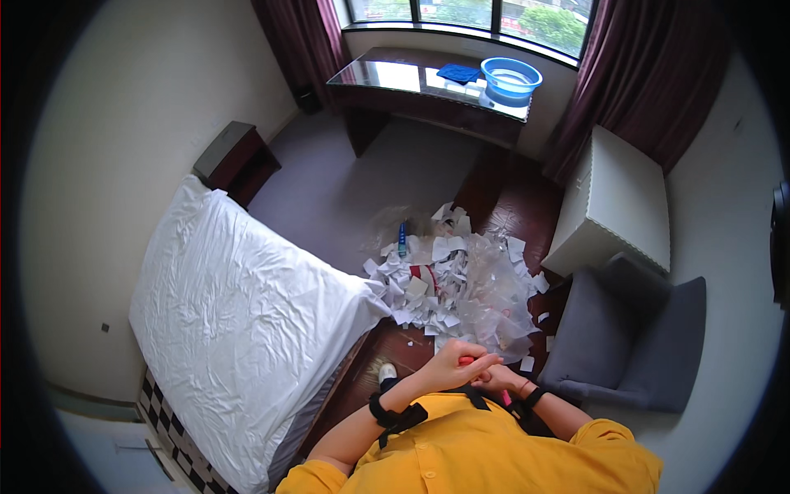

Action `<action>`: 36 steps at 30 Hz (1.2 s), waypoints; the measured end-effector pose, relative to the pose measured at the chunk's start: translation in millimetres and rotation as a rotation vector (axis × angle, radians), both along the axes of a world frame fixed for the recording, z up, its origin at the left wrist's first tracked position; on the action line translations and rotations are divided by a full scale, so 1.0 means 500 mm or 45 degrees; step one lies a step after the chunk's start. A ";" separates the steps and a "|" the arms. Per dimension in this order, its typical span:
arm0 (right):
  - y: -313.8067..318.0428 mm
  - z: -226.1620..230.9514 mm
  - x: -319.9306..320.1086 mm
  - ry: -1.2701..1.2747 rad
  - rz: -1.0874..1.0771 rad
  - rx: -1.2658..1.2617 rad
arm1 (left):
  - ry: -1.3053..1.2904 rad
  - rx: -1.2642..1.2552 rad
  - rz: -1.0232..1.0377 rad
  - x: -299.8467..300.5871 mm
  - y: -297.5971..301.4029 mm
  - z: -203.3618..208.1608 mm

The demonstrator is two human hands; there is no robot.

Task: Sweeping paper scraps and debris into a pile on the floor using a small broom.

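In front of my yellow shirt, my left hand (454, 365) is closed around a red handle (467, 361), whose tip shows between the fingers. Right beside it, touching, is my right hand (499, 379), its fingers curled in; what it grips is mostly hidden. A pink piece (506, 398) shows by my right wrist, and I cannot tell whether it belongs to the same handle. Just beyond my hands lies a heap of torn white paper (444, 272) with clear plastic sheeting (498, 305) over its right side. A blue bottle-like item (402, 239) rests on the heap.
A bed with a white sheet (239, 305) is on the left, a grey armchair (617, 346) on the right. Behind the chair stands a white cabinet (613, 202). A glass-topped desk (387, 74) under the window holds a blue basin (511, 78) and blue cloth (458, 74). A nightstand (234, 156) stands beyond the bed.
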State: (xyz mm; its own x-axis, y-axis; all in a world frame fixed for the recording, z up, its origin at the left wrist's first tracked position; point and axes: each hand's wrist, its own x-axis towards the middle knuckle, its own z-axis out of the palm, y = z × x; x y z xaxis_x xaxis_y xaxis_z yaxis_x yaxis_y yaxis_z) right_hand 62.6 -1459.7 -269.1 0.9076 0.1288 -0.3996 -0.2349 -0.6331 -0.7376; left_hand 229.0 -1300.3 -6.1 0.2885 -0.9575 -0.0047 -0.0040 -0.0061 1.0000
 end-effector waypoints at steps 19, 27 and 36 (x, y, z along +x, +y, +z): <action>0.277 -0.184 -0.109 0.230 -1.025 0.185 | -0.031 0.060 -1.058 0.076 0.057 -0.299; 0.310 -0.131 0.138 0.098 -1.226 0.021 | 0.051 0.025 -0.635 0.220 0.119 -0.255; 0.299 -0.044 0.512 -0.492 -1.418 0.274 | -0.468 0.119 -0.470 0.389 0.111 -0.052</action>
